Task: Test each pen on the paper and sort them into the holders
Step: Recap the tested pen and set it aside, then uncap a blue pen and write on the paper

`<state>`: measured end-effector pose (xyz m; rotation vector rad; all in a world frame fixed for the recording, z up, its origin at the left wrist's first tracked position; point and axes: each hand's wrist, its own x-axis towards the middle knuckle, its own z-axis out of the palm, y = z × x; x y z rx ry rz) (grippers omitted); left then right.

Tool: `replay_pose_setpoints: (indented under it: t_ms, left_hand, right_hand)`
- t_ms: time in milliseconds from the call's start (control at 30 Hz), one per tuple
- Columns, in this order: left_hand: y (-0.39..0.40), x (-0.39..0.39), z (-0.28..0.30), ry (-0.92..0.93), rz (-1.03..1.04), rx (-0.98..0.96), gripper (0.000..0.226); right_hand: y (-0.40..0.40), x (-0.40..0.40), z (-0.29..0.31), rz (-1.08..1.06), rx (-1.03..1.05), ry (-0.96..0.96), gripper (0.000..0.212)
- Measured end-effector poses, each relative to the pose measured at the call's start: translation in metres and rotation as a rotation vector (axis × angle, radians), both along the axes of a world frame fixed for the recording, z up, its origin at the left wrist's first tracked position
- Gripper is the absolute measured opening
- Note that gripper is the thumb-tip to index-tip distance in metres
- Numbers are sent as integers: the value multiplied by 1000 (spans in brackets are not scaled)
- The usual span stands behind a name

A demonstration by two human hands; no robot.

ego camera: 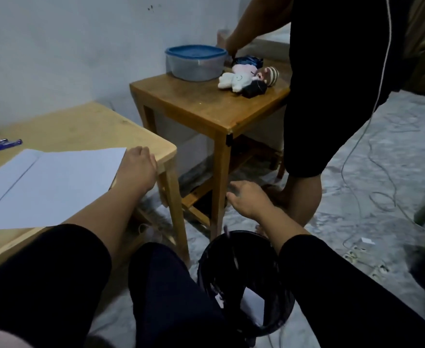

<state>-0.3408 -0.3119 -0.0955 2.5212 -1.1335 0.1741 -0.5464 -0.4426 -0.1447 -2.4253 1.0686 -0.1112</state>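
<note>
1. Head view: our left hand [137,167] rests at the corner of the light wooden bench [86,126], fingers curled over the edge, right at the corner of the white paper [48,182]. It has hold of no pen.
2. Our right hand [248,199] hangs in the air over the floor, fingers loosely spread, holding nothing. Below it sits a black bin [244,280] with scraps of paper inside.
3. The blue pens [0,145] lie at the far left edge of the bench, just beyond the paper, well apart from both hands. Their long axis runs left to right, tilted slightly up to the right, with the right-hand ends pointing toward the wall; which end is the tip, we cannot tell.
4. No holders show here at all.
5. The risk: with our gaze turned off to the right, a blind reach back could knock the pens off the bench edge, and the left hand could drag the paper off its corner.
6. A second person [332,96] stands at the small bench [206,104] with a blue-lidded tub [195,62] and soft toys [246,79]; a knock from there could jolt things.
</note>
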Motion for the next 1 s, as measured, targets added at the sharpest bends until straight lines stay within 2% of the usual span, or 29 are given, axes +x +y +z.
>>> replay_pose_setpoints:
  t_ms: [133, 267, 300, 533, 767, 1000]
  left_hand:
    - [-1, -5, 6, 5, 25, 82, 31]
    - [2, -4, 17, 56, 91, 144, 33]
    - [3, -2, 20, 6, 91, 159, 33]
    - [26, 29, 72, -118, 134, 11, 38]
    - [82, 93, 118, -218, 298, -11, 36]
    - [158, 165, 109, -185, 482, 88, 37]
  right_hand:
    - [4, 17, 21, 142, -184, 121, 52]
    - [5, 49, 47, 206, -352, 144, 54]
    - [7, 60, 56, 219, -384, 140, 53]
    - [35, 137, 135, 349, -529, -6, 48]
    - [82, 228, 187, 483, -528, -110, 47]
    - [143, 316, 173, 686, -454, -112, 48]
